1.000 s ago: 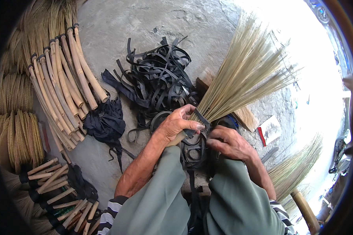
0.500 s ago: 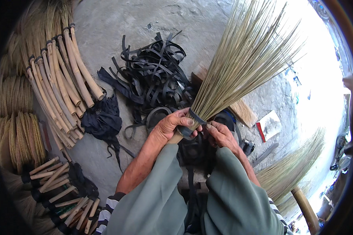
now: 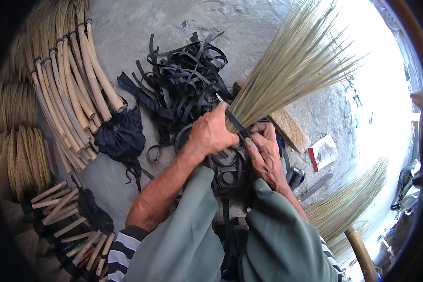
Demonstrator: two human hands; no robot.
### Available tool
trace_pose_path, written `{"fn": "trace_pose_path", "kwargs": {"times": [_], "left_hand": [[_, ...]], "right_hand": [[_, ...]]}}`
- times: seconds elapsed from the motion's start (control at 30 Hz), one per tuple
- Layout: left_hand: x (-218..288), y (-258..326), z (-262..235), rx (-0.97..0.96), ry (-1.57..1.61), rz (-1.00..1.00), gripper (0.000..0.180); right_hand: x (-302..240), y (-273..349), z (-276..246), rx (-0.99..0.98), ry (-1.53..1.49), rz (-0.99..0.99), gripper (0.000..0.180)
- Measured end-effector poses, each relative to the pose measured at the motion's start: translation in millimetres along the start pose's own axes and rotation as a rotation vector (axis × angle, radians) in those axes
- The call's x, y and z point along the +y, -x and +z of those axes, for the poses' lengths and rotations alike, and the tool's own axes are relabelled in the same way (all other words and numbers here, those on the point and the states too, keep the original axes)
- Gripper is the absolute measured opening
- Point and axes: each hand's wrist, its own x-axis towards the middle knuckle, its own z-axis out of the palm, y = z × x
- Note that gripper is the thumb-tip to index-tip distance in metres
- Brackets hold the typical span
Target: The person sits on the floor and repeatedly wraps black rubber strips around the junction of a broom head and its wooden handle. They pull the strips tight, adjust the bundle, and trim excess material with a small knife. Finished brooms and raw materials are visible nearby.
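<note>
A straw broom (image 3: 279, 77) slants up and to the right from between my hands, its fibres fanned out. Around its neck lies a flat black rubber strip (image 3: 236, 123). My left hand (image 3: 211, 131) is closed at the neck, back of the hand upward, covering the near end of the broom. Just right of the neck, my right hand (image 3: 264, 152) has its fingers closed on the strip. Both forearms reach past my grey-green trouser knees. Beneath the hands lie more black strips and dark items, partly hidden.
A tangled heap of black strips (image 3: 185, 70) lies ahead, with a black cloth (image 3: 122, 136) to its left. Brooms with bamboo handles (image 3: 73, 89) are stacked at left, above short-handled ones (image 3: 70, 228). A wooden block (image 3: 289, 131), a knife (image 3: 317, 185) and another broom (image 3: 352, 202) are at right.
My left hand has moved up and turned back-upward over the broom's neck, hiding the handle seen before. My right hand has risen slightly, close against the neck. The broom's fibres have shifted and blurred.
</note>
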Motion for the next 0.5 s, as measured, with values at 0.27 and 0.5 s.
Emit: {"fn": "trace_pose_path", "kwargs": {"times": [0.27, 0.5], "left_hand": [[-12.6, -28.9, -12.3, 0.071, -0.125, 0.011, 0.084], [-10.7, -23.4, 10.9, 0.217, -0.182, 0.037, 0.069]], "right_hand": [[13.2, -32.0, 29.7, 0.037, -1.039, 0.553, 0.02], [5.7, -31.6, 19.8, 0.104, -1.244, 0.716, 0.014]]}}
